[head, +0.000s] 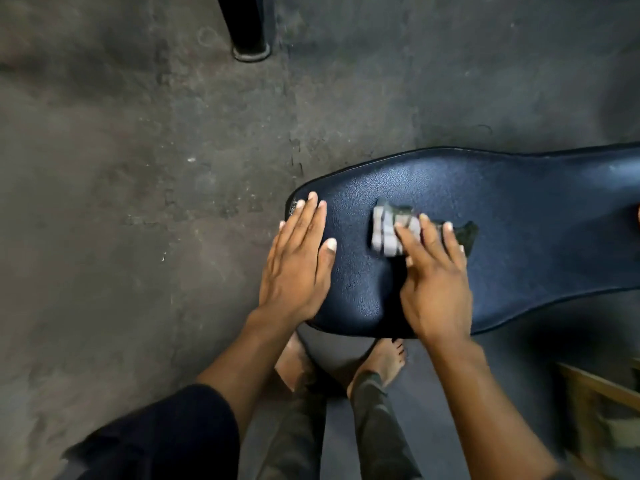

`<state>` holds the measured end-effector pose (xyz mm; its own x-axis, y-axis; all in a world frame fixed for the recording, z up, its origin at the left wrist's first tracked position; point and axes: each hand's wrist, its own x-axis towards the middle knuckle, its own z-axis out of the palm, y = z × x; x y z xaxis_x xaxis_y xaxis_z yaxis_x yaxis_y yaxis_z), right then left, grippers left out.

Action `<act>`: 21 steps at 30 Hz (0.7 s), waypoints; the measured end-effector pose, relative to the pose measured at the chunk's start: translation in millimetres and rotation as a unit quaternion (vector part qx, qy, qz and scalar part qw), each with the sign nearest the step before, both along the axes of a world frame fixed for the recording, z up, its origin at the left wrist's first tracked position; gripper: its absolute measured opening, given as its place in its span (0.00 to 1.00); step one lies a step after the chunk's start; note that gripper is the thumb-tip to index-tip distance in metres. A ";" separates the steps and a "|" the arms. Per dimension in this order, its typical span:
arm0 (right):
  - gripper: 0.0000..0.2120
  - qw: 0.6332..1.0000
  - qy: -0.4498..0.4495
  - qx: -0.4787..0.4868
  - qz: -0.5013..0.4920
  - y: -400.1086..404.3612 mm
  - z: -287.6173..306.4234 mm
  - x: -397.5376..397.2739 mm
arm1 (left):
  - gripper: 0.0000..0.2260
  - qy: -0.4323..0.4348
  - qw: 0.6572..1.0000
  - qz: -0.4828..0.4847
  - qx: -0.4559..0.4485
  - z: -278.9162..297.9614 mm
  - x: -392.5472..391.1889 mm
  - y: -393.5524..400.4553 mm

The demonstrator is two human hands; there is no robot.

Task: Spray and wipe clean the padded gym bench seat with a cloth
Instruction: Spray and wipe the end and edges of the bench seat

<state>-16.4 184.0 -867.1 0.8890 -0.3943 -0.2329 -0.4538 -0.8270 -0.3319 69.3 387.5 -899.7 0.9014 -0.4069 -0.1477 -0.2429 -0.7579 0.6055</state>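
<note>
The padded bench seat (512, 216) is dark blue vinyl and runs from the centre out past the right edge. My left hand (298, 261) lies flat, fingers apart, on its rounded left end and holds nothing. My right hand (433, 282) presses a folded grey-and-dark cloth (388, 230) onto the seat's middle. The cloth sticks out past my fingertips to the left and right. No spray bottle is in view.
The worn grey concrete floor (138, 202) fills the left and top. A black post foot (251, 46) stands at the top centre. My bare feet (381, 362) are below the seat's near edge. A wooden frame (602, 410) sits at the lower right.
</note>
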 end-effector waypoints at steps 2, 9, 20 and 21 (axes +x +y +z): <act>0.31 1.000 -0.002 0.007 -0.028 4.6 -2.0 25.9 | 0.28 -0.012 0.999 -0.029 0.025 -4.3 7.5 3.3; 0.23 0.992 -0.048 -0.021 0.113 66.9 -4.7 -41.7 | 0.27 0.031 0.997 -0.023 -0.062 -4.7 9.5 6.8; 0.20 0.996 -0.092 -0.005 0.020 53.1 -13.3 -31.8 | 0.30 -0.050 0.998 -0.041 0.021 -15.0 -6.9 2.3; 0.20 0.994 -0.099 -0.006 0.039 62.5 -16.0 -32.1 | 0.29 -0.052 0.998 -0.044 0.009 -16.9 -6.8 3.5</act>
